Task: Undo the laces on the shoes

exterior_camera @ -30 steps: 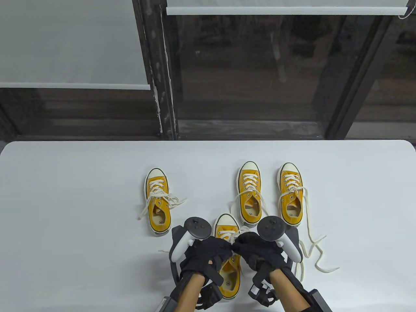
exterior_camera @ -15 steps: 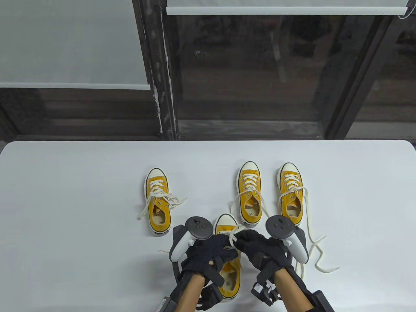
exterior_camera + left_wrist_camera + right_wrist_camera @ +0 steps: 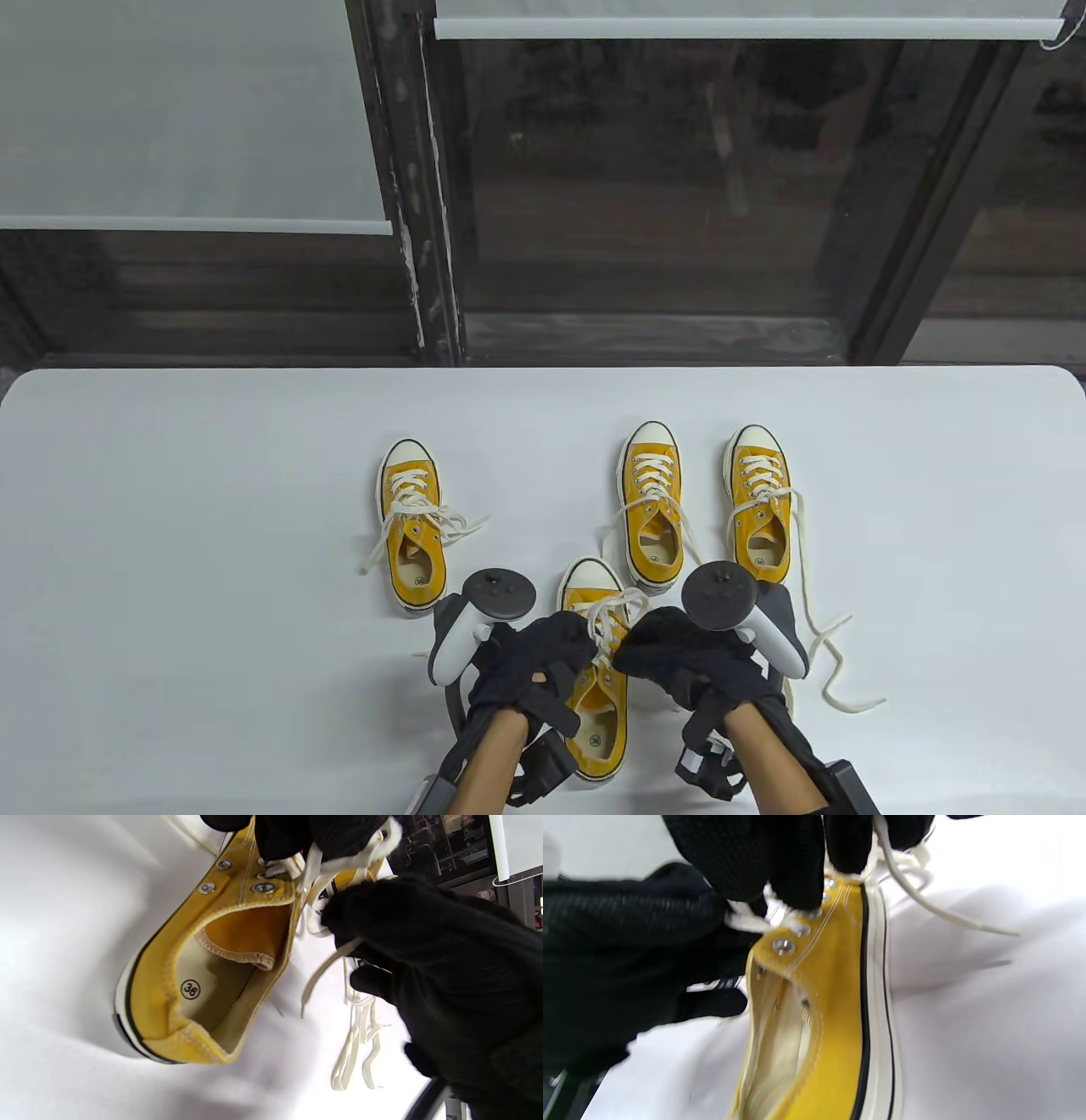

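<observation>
Nearest yellow canvas low-top shoe with white rubber toe cap lies at the near edge of the white table, toe pointing away, between the two hands. Its cream flat lace is loosened over the upper eyelets, loops standing up; whether a knot remains under the fingers cannot be told.

Left hand, black sensor glove: fingers curled at the lace by the top eyelets on its side; left wrist view shows the fingertips pinching lace. Right hand, black glove: fingers bent down onto the lace at the eyelet row; right wrist view shows them closed on a strand, one free end trailing off over the table.

Three more yellow canvas shoes stand further back: one far left, two side by side at right. Their laces lie slack; the rightmost one's lace ends sprawl on the table beside the right hand.

Risks, as judged:
- Both hands pulling opposite strands at once could cinch any remaining crossing instead of freeing it.
- A hard upward pull may lift or tip the light shoe, since nothing pins it.
- Right hand sits near the neighbouring loose lace; it could snag it.
</observation>
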Motion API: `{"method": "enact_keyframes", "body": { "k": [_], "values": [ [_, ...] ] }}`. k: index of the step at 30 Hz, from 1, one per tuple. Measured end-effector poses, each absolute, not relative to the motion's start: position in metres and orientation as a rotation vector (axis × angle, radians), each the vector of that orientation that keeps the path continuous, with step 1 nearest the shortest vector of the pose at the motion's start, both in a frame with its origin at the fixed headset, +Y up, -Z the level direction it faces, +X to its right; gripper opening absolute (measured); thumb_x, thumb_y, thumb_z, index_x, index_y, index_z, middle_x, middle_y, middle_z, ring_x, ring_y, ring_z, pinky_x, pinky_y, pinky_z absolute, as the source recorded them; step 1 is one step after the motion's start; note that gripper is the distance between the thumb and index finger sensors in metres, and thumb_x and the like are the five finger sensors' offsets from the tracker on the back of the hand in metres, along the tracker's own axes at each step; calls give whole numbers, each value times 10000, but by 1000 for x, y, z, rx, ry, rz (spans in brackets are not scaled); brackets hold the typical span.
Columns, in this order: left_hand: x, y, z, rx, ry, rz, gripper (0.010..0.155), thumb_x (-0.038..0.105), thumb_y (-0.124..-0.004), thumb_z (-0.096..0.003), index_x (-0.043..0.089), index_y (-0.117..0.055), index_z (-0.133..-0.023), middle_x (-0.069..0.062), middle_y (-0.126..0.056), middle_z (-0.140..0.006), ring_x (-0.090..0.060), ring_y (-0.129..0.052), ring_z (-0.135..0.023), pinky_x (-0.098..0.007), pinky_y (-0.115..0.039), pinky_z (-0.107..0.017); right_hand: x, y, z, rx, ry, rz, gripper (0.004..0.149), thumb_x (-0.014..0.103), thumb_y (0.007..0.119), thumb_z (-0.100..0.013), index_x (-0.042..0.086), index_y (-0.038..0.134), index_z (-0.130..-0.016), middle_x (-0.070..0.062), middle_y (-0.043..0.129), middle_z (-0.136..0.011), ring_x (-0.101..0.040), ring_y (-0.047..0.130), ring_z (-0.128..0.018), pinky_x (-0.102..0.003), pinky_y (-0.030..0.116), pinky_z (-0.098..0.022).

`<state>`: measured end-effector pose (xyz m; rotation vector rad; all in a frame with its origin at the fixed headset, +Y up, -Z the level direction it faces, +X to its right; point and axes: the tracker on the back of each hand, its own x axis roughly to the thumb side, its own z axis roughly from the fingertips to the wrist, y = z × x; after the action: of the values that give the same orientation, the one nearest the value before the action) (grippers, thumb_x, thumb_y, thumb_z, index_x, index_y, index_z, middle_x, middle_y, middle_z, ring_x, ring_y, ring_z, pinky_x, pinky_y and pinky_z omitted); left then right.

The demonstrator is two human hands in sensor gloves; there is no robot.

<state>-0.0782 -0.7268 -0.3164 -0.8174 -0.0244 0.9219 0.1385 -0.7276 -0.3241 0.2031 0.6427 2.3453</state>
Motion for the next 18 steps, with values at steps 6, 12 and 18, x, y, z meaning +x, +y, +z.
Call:
{"method": "enact_keyframes", "body": {
  "k": [6, 12, 18],
  "values": [
    [-81, -722, -316, -800, -44, 948, 387, 360, -722, -639, 282, -687, -1016, 20, -627, -1106, -278, -434, -1159, -661, -315, -830, 128, -726, -318, 232, 549, 2379, 423, 406, 711, -636, 213, 642, -1006, 1, 409, -1158, -334, 384, -1124, -642, 368, -783],
    [-80, -723, -315, -792, -34, 927, 391, 383, -698, -641, 248, -684, -1008, 2, -657, -1063, -271, -467, -1142, -659, -321, -828, 126, -730, -317, 261, 486, 2373, 392, 406, 671, -641, 177, 675, -959, 1, 441, -1140, -333, 400, -1126, -683, 343, -772],
    [-91, -734, -318, -823, 36, 966, 394, 391, -645, -655, 318, -637, -1042, 32, -609, -1099, -267, -433, -1150, -643, -306, -839, 135, -735, -324, 219, 559, 2260, 386, 403, 627, -652, 153, 703, -937, -39, 422, -1141, -368, 362, -1121, -697, 313, -765]
  ]
}}
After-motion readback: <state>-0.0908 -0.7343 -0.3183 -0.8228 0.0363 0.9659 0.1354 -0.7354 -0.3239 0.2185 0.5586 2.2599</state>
